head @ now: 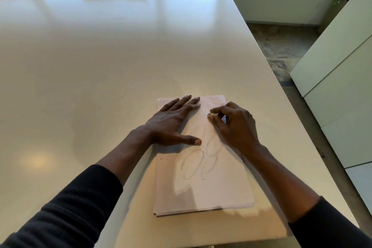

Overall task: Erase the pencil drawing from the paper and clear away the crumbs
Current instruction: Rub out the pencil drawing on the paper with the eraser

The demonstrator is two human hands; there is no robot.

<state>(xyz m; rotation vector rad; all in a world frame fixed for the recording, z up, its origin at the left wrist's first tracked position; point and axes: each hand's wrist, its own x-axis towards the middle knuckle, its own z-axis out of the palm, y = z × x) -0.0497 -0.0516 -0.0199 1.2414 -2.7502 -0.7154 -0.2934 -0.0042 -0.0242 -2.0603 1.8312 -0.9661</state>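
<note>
Left hand [171, 122] flat, fingers straight, pressing the paper stack [203, 191] on the counter [100, 56]. Right hand [234, 125] just beside it, fingertips pinching a small eraser [212, 115] against the sheet. Pencil loops [198, 164] lie between and below both hands

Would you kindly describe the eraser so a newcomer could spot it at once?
A paper stack lies near the front of the white table. Over its far end the right hand pinches the eraser, a small pale nub with a darkened tip, the only thing either hand holds.
</note>
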